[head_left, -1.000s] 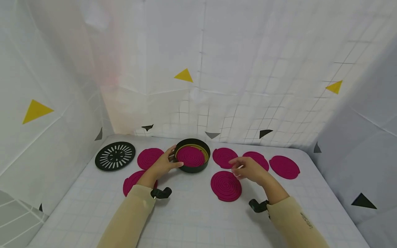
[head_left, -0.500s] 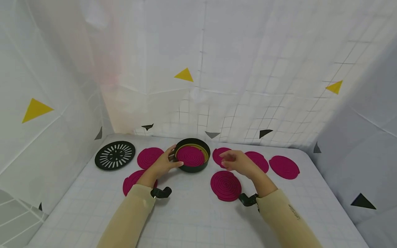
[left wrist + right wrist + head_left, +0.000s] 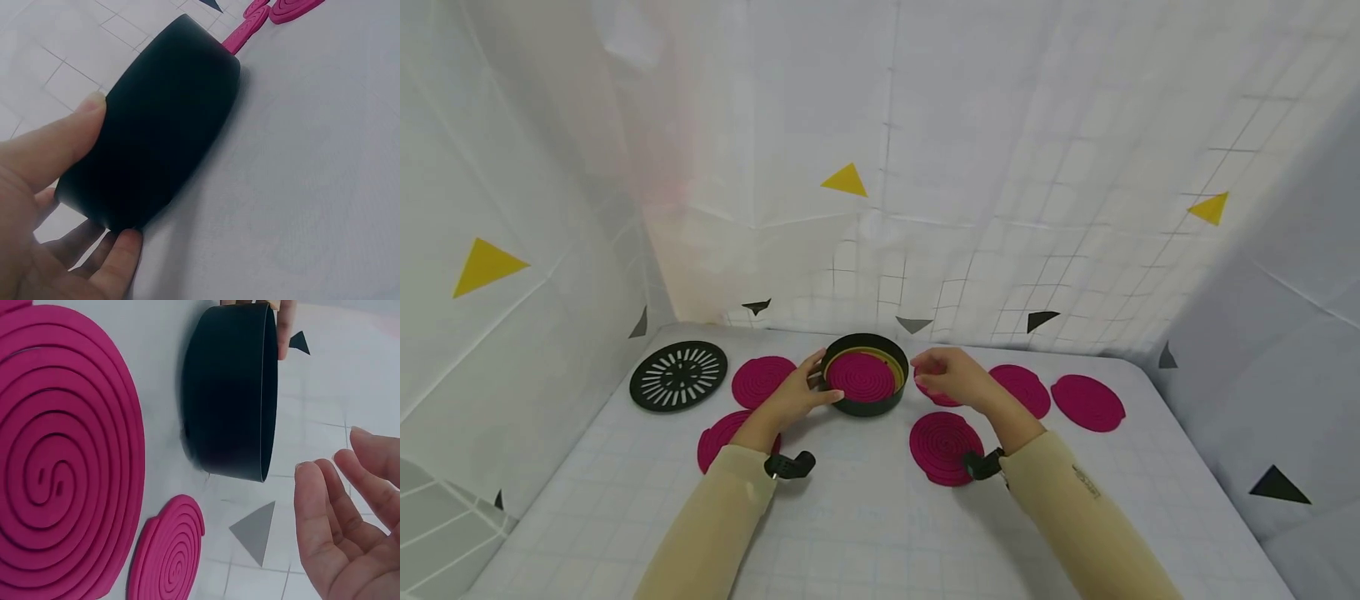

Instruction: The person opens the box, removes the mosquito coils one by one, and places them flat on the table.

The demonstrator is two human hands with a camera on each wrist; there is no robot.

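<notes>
In the head view a black round holder (image 3: 867, 408) with a yellow ring inside stands at the middle back of the table, a magenta spiral coaster (image 3: 861, 377) lying in it. My left hand (image 3: 792, 402) grips its left side; the left wrist view shows the thumb (image 3: 87, 122) at the rim and other fingers low on the wall. Nothing is in my right hand (image 3: 958, 379), which hovers just right of the holder with fingers loosely bent. Beneath that hand lies another coaster (image 3: 942, 400), partly hidden. A further coaster (image 3: 943, 446) lies nearer the front.
Two magenta coasters (image 3: 1021, 390) (image 3: 1087, 403) lie to the right. Two more lie on the left, one behind (image 3: 762, 380) and one in front (image 3: 718, 446) partly under the left forearm. A black slotted disc (image 3: 679, 377) rests at far left. White sheeting (image 3: 970, 250) rises behind the table.
My right hand has moved left, from over the coasters on the right to beside the holder. The left hand and the holder have stayed in place.
</notes>
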